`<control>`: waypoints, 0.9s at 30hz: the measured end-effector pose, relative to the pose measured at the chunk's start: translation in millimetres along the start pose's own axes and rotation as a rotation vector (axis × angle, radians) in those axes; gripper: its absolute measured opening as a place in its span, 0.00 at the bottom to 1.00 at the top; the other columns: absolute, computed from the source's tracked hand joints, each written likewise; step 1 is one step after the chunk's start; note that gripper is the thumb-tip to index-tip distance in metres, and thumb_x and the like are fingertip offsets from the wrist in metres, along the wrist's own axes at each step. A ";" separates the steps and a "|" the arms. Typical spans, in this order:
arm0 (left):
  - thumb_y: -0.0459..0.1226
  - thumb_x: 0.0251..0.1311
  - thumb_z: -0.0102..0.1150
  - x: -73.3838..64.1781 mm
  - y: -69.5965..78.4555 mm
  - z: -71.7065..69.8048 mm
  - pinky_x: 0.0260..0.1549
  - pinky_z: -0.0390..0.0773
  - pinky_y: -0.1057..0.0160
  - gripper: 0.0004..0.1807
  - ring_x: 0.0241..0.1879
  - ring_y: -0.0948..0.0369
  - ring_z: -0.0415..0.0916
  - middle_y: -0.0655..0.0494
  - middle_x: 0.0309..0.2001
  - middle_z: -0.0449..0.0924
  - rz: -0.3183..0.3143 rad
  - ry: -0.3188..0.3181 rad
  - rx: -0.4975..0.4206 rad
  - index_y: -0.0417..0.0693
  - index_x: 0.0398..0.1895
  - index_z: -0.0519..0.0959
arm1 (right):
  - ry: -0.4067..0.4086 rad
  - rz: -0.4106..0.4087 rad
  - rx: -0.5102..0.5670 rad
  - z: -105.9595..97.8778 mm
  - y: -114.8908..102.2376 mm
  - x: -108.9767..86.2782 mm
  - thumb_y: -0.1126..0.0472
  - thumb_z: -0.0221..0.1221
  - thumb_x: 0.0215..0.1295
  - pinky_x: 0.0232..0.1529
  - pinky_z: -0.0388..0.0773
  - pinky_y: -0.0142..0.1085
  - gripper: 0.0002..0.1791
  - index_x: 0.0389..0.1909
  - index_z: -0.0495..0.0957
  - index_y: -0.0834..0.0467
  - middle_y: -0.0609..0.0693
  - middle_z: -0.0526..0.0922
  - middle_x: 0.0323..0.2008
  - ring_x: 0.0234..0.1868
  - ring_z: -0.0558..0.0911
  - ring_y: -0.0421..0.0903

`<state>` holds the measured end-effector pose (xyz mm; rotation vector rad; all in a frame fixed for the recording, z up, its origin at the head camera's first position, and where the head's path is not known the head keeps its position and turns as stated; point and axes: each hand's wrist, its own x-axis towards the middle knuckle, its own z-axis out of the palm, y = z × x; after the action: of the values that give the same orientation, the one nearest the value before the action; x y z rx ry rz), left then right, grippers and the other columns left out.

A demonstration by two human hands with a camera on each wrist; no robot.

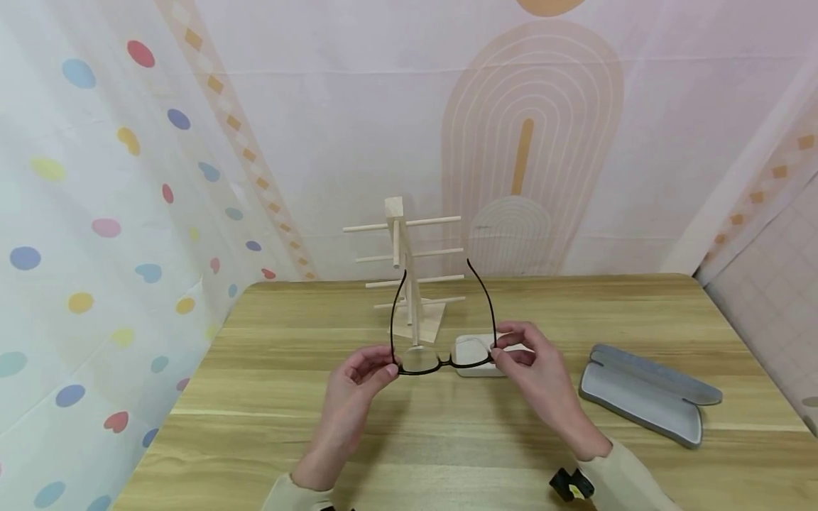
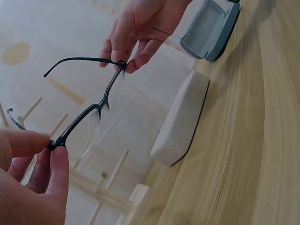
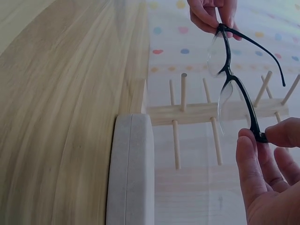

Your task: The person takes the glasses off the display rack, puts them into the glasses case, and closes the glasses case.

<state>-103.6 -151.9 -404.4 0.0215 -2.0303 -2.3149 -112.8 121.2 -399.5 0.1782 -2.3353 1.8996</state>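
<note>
A pair of black half-rim eyeglasses (image 1: 445, 363) is held up above the table, its temples unfolded and pointing away from me. My left hand (image 1: 356, 383) pinches the left hinge corner between thumb and fingers. At the opposite hinge, my right hand (image 1: 539, 376) pinches the frame the same way. Behind the glasses stands a wooden peg rack (image 1: 409, 262) with bare pegs on several levels. A white glasses case (image 2: 182, 119), closed, lies on the table beyond the right lens, partly hidden by the glasses and right hand in the head view.
An open grey glasses case (image 1: 645, 397) lies on the wooden table (image 1: 268, 411) to the right of my right hand. Patterned curtains (image 1: 358, 128) hang behind the table and along its left side.
</note>
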 end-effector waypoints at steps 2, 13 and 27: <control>0.21 0.60 0.65 0.2 -0.4 3.4 0.48 0.83 0.64 0.18 0.44 0.58 0.83 0.47 0.44 0.85 -0.003 -0.005 -0.003 0.24 0.54 0.77 | -0.005 -0.016 0.022 -2.8 0.6 -1.4 0.69 0.64 0.69 0.41 0.86 0.37 0.18 0.58 0.76 0.60 0.59 0.84 0.43 0.36 0.88 0.45; 0.21 0.60 0.65 2.2 -4.5 20.6 0.49 0.83 0.63 0.19 0.45 0.56 0.83 0.38 0.47 0.83 -0.010 -0.036 -0.003 0.24 0.54 0.77 | 0.001 -0.065 0.048 -17.9 5.7 -8.2 0.71 0.62 0.71 0.40 0.85 0.33 0.20 0.60 0.72 0.60 0.62 0.82 0.42 0.34 0.87 0.42; 0.19 0.61 0.62 4.4 -10.3 37.8 0.47 0.83 0.66 0.16 0.41 0.62 0.83 0.41 0.44 0.84 -0.002 -0.038 -0.031 0.24 0.53 0.78 | 0.046 -0.151 -0.039 -31.8 12.7 -15.1 0.72 0.61 0.71 0.37 0.85 0.31 0.17 0.58 0.75 0.61 0.59 0.81 0.41 0.35 0.87 0.41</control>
<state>-110.4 -113.4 -409.5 -0.0216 -2.0124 -2.3651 -99.3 155.1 -407.9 0.2948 -2.2580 1.7678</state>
